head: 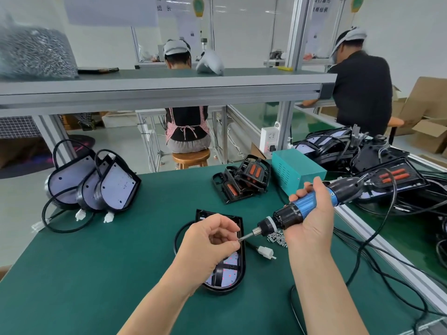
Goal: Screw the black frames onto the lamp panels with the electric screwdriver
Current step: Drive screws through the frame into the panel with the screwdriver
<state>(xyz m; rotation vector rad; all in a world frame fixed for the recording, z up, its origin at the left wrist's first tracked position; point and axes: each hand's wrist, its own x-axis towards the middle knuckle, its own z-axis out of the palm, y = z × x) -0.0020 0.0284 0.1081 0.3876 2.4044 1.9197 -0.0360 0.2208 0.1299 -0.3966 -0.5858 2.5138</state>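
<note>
- Paper signs hung on the partition behind the bench; their printed characters were too blurred to read, and no brand showed on any tool.
- The right hand gripped the electric screwdriver round its blue barrel, fingers curled over the top, wrist raised above the table. The tool was tilted down and to the left, its cord trailing off to the right.
- The left hand hovered with thumb and forefinger pinched at the tip of the bit — whether a screw sat between them could not be told. Its other fingers were curled in.
- Directly under the left hand lay a lamp panel face up in its black frame, flat on the green mat, partly hidden by the hand.
- A small heap of screws lay just beside the frame, under the screwdriver's nose, with a white connector near it.
- More panels leaned together at far left; spare black frames were stacked beside a teal box.
</note>
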